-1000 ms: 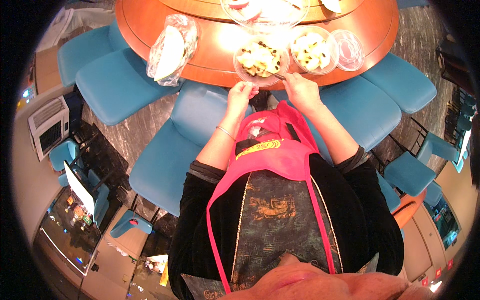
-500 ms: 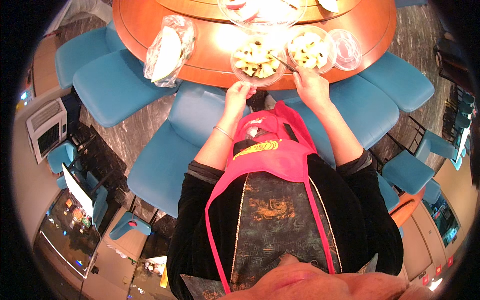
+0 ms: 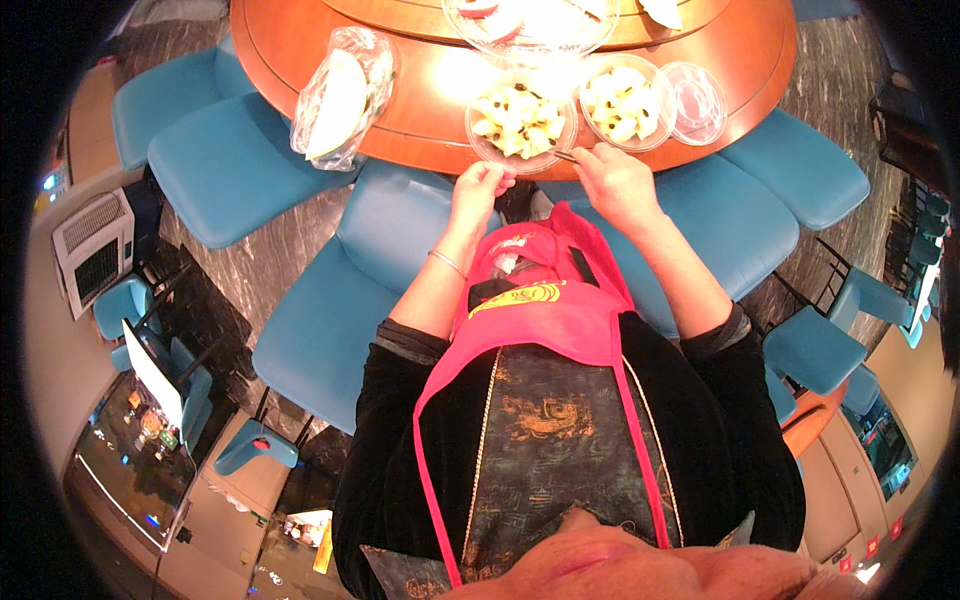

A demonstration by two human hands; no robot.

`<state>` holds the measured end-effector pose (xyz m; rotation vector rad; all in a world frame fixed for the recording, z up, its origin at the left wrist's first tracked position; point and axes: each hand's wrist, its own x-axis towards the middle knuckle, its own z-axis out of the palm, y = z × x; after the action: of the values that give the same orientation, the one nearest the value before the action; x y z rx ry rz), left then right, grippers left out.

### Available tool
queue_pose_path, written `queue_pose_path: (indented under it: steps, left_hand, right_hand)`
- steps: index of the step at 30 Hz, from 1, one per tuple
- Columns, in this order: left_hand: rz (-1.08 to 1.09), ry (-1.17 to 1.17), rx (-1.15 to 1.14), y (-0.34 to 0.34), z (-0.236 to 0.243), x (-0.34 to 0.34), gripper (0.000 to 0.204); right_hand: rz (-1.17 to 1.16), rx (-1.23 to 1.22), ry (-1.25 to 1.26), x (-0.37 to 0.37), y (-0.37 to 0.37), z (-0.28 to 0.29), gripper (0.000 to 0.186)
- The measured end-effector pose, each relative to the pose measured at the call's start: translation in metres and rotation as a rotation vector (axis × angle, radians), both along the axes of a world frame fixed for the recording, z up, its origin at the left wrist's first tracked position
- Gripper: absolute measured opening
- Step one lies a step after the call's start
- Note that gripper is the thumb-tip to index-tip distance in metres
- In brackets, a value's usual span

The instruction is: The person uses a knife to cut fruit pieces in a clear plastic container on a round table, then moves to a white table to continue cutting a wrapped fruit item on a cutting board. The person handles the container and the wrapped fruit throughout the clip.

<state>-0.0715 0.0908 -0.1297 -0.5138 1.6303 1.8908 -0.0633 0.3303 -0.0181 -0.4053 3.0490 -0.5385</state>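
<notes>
Head view: utensil (image 3: 566, 156) in right hand (image 3: 617, 183) at bowl rim (image 3: 516, 167), earlier over food (image 3: 517, 121).

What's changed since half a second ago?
The right hand shifted slightly left; the thin utensil it holds drew back from over the fruit to the near-right edge of the bowl. Nothing was let go. The left hand stayed by the near rim, the second bowl in place.

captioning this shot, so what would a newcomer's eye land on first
Probably the red apron on the wearer's chest, in the middle. Next, the brightly lit table at the top, where two clear bowls of pale, dark-flecked fruit stand near its edge, just beyond the left hand and right hand. Blue chairs line the table's near side.
</notes>
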Motion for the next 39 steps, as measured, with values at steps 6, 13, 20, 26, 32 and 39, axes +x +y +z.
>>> queue_pose_path:
  steps: [6,13,20,26,32,39]
  left_hand:
    - [-0.005,0.014,-0.010,0.000,0.000,0.001,0.019]
    - [0.010,0.018,0.006,0.002,-0.001,0.002,0.021]
    - [0.009,0.002,0.006,0.002,0.002,0.002,0.020]
    - [0.049,0.064,-0.070,0.002,0.004,-0.001,0.018]
    - [0.070,0.078,-0.090,0.004,0.002,-0.005,0.015]
    - [0.077,0.078,-0.062,0.001,-0.001,-0.004,0.015]
  right_hand:
    - [0.087,0.071,0.106,-0.013,-0.006,-0.032,0.027]
    - [-0.022,0.178,-0.094,-0.013,-0.009,-0.025,0.023]
    - [-0.117,-0.049,-0.087,-0.013,-0.008,0.020,0.014]
    - [-0.032,0.038,-0.071,-0.030,-0.043,-0.013,0.015]
    - [-0.067,0.140,-0.078,-0.037,-0.053,-0.039,0.016]
    - [-0.174,0.048,-0.114,-0.032,-0.020,-0.028,0.021]
